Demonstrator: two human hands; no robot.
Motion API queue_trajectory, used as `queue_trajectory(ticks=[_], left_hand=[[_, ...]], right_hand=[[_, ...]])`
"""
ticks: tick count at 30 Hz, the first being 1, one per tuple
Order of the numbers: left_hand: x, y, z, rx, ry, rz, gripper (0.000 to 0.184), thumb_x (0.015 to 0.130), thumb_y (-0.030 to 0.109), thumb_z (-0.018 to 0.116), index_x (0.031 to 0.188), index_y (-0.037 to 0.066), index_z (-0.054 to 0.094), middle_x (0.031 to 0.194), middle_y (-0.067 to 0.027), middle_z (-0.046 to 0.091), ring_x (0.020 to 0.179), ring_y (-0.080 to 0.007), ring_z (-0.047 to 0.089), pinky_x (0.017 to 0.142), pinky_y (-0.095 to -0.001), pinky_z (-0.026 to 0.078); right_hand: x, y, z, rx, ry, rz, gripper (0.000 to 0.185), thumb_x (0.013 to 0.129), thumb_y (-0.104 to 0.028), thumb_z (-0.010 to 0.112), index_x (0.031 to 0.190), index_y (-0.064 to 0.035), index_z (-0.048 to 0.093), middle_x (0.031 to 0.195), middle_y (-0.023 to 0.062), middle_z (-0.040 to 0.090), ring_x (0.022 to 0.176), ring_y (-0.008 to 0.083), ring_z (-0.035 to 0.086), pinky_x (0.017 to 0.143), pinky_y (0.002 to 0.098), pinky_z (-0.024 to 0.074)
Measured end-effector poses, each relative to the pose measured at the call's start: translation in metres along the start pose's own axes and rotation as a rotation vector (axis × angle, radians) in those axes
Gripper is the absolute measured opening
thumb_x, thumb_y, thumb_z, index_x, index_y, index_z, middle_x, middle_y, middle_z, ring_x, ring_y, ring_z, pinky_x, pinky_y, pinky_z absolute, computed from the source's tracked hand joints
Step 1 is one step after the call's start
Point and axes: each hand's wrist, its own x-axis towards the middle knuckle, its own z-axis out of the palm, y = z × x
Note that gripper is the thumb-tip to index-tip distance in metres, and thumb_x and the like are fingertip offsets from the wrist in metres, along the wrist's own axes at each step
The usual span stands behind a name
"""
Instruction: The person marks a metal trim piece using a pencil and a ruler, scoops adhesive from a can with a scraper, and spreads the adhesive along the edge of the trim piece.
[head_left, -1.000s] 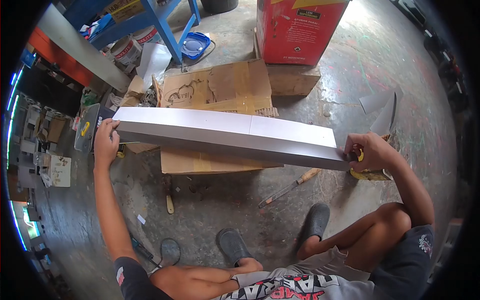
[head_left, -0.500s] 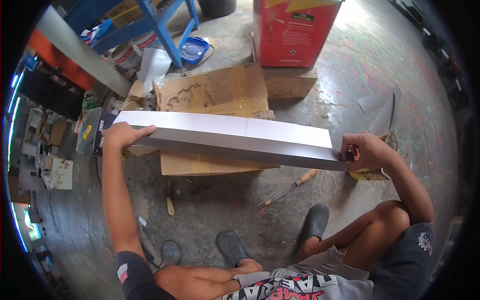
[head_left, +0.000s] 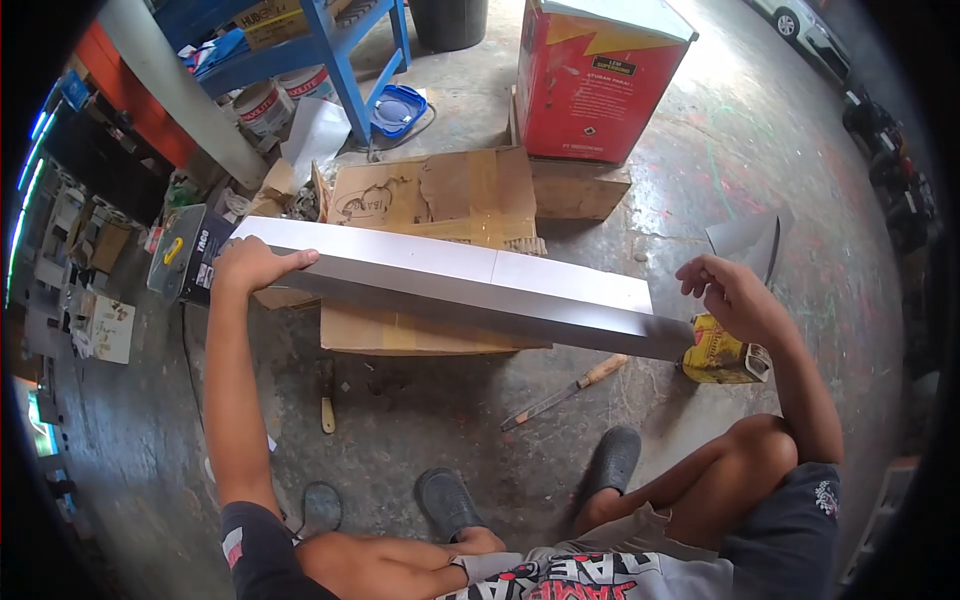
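A long board (head_left: 450,262) with a white face and a grey side lies across the cardboard box (head_left: 430,200), its right end reaching past the box. My left hand (head_left: 258,266) is closed around the board's left end, thumb along the upper face. Just beyond the right end, my right hand (head_left: 735,295) hovers with loosely bent fingers apart and nothing in them. Below that hand stands a yellow can (head_left: 715,352), partly covered by the board's end.
A red and yellow tin (head_left: 600,85) rests on a wooden block (head_left: 580,188) at the back. On the floor lie a wooden-handled file-like tool (head_left: 565,392) and another handled tool (head_left: 328,414). A blue stand (head_left: 345,70) is at back left; a bent grey sheet (head_left: 745,243) lies right.
My right hand has let go of the board's right end and lifted slightly away, its fingers loosening. That end sits a little lower. My left hand keeps its hold.
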Motion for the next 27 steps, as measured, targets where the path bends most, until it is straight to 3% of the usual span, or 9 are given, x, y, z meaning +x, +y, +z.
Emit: queue_trajectory(ticks=[3,4,7,9,14,20,21,24,27], left_hand=[[0.000,-0.002,-0.001,0.030,0.038,0.005,0.132,0.064,0.105,0.073,0.121,-0.014,0.080,0.138,-0.0382,0.072,0.133,-0.0465,0.071,0.113,-0.0490,0.055],[0.000,-0.001,-0.002,0.033,0.037,0.014,0.132,0.064,0.105,0.072,0.121,-0.014,0.080,0.138,-0.0390,0.072,0.133,-0.0468,0.071,0.113,-0.0485,0.055],[-0.003,0.002,-0.005,0.020,0.031,0.037,0.132,0.065,0.104,0.072,0.121,-0.014,0.080,0.141,-0.0411,0.069,0.134,-0.0482,0.069,0.114,-0.0475,0.055],[-0.002,0.000,-0.005,0.007,0.039,0.046,0.131,0.065,0.103,0.073,0.122,-0.014,0.080,0.143,-0.0418,0.067,0.135,-0.0488,0.069,0.114,-0.0475,0.055],[-0.016,0.010,-0.003,0.038,0.138,0.014,0.124,0.069,0.097,0.077,0.124,-0.014,0.079,0.145,-0.0409,0.066,0.135,-0.0476,0.069,0.114,-0.0488,0.055],[-0.039,0.024,0.011,-0.111,0.313,0.222,0.060,0.094,0.055,0.086,0.105,-0.004,0.077,0.121,-0.0247,0.075,0.115,-0.0422,0.073,0.104,-0.0516,0.056],[-0.044,0.027,0.016,-0.185,0.345,0.321,0.026,0.100,0.026,0.081,0.103,0.001,0.074,0.113,-0.0188,0.074,0.108,-0.0421,0.072,0.100,-0.0523,0.056],[-0.048,0.027,0.033,-0.346,0.392,0.633,0.013,0.099,0.011,0.073,0.109,0.003,0.075,0.113,-0.0177,0.074,0.109,-0.0432,0.071,0.099,-0.0523,0.056],[-0.069,0.036,0.043,-0.305,0.456,0.815,0.025,0.095,0.003,0.070,0.119,0.008,0.075,0.119,-0.0135,0.071,0.116,-0.0405,0.068,0.103,-0.0504,0.055]], right_hand=[[0.010,-0.041,0.017,0.058,-0.005,0.015,0.036,0.098,0.006,0.060,0.132,-0.0019,0.068,0.103,0.0071,0.075,0.094,0.0191,0.070,0.085,0.0339,0.0562],[0.016,-0.048,0.027,0.011,-0.026,-0.094,0.038,0.098,0.002,0.064,0.136,-0.0047,0.069,0.102,0.0120,0.077,0.097,0.0284,0.076,0.092,0.0420,0.0593],[0.043,-0.076,0.060,-0.003,-0.223,-0.271,0.043,0.099,-0.014,0.077,0.142,-0.0104,0.071,0.133,0.0187,0.071,0.117,0.0351,0.075,0.102,0.0473,0.0608],[0.069,-0.092,0.091,-0.116,-0.196,-0.430,0.050,0.099,-0.021,0.080,0.146,-0.0115,0.069,0.140,0.0177,0.066,0.121,0.0391,0.073,0.103,0.0501,0.0603],[0.122,-0.119,0.145,-0.149,-0.141,-0.554,0.055,0.099,-0.027,0.079,0.150,-0.0135,0.066,0.135,0.0163,0.066,0.121,0.0391,0.072,0.099,0.0517,0.0608],[0.138,-0.121,0.161,-0.213,-0.098,-0.559,0.055,0.097,-0.018,0.078,0.151,-0.0164,0.068,0.131,0.0157,0.068,0.117,0.0389,0.073,0.100,0.0497,0.0603],[0.138,-0.120,0.161,-0.198,-0.108,-0.553,0.055,0.096,-0.017,0.078,0.150,-0.0161,0.068,0.130,0.0157,0.068,0.116,0.0391,0.074,0.100,0.0497,0.0604],[0.140,-0.117,0.163,-0.187,-0.088,-0.589,0.050,0.098,-0.017,0.077,0.147,-0.0145,0.068,0.129,0.0156,0.067,0.112,0.0380,0.075,0.094,0.0506,0.0625],[0.141,-0.116,0.164,-0.193,-0.075,-0.602,0.050,0.097,-0.017,0.077,0.147,-0.0144,0.069,0.128,0.0162,0.067,0.109,0.0379,0.076,0.093,0.0506,0.0627]])
